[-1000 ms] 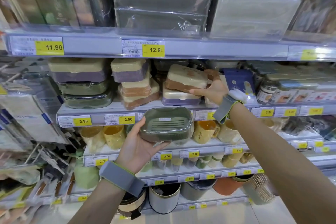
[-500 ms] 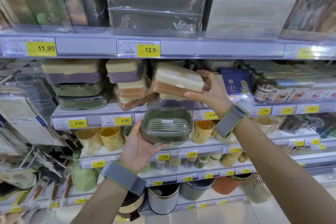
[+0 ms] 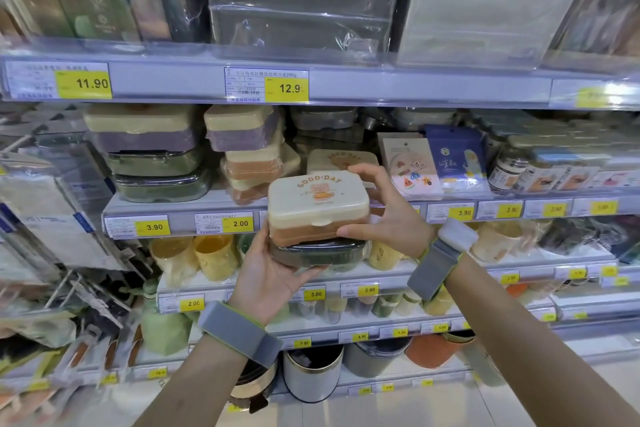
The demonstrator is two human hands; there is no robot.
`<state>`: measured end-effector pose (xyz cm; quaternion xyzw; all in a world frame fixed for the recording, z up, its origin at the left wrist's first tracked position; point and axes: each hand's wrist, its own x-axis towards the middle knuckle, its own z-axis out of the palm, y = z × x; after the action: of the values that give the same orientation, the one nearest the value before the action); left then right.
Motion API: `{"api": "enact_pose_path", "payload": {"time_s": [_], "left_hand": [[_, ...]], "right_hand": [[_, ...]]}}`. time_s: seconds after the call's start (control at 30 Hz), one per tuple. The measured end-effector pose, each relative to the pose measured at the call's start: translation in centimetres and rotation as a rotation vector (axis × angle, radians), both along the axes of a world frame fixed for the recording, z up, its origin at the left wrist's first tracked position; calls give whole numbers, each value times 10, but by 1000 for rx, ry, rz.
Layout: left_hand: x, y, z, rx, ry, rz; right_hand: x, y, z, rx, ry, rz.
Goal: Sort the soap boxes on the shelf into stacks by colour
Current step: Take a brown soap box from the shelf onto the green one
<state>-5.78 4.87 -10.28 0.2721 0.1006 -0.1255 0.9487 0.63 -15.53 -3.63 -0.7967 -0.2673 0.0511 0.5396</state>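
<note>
Left hand (image 3: 273, 274) cupping green soap box (image 3: 317, 253) from below; right hand (image 3: 384, 215) now pinching brown soap box (image 3: 317, 210) stacked on it, off the shelf (image 3: 180, 208), leaving an open gap there.

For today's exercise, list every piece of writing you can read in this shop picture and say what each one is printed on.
"GOOD·DAY": lid of the cream and brown soap box held in both hands.
"11.90": top shelf price tag.
"12.9": next top tag.
"3.90", "2.00": tags under the soap boxes.
"HELLO": yellow cup.
Small print on tags: unreadable.
</note>
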Motion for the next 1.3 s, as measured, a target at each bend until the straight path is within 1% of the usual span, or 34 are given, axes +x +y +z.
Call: {"api": "enact_pose_path", "payload": {"time_s": [0.13, 0.3, 0.47, 0.6, 0.73, 0.87, 1.0, 1.07, 1.17, 1.3], "left_hand": [[-5, -3, -2, 12, 14, 6], [-6, -2, -3, 0, 5, 2], [-8, -4, 2, 33, 20, -4], [-10, -5, 3, 48, 57, 15], [-11, -3, 1, 43, 91, 38], [-13, 3, -4, 41, 102, 57], [-20, 12, -7, 54, 94, 95], [-26, 19, -9, 69, 101, 122], [-33, 30, -10, 69, 113, 152], [-41, 46, -10, 83, 117, 200]], "right_hand": [[-5, 1, -5, 52, 74, 13], [-9, -1, -9, 79, 98, 7], [-11, -2, -12, 100, 154, 26], [-12, 1, -12, 129, 199, 56], [-13, 4, -13, 147, 197, 57], [-10, 9, -17, 213, 237, 56], [-4, 17, -20, 234, 300, 80], [-2, 24, -21, 226, 328, 84], [-2, 34, -22, 187, 319, 81], [3, 50, -20, 149, 263, 22]]}}
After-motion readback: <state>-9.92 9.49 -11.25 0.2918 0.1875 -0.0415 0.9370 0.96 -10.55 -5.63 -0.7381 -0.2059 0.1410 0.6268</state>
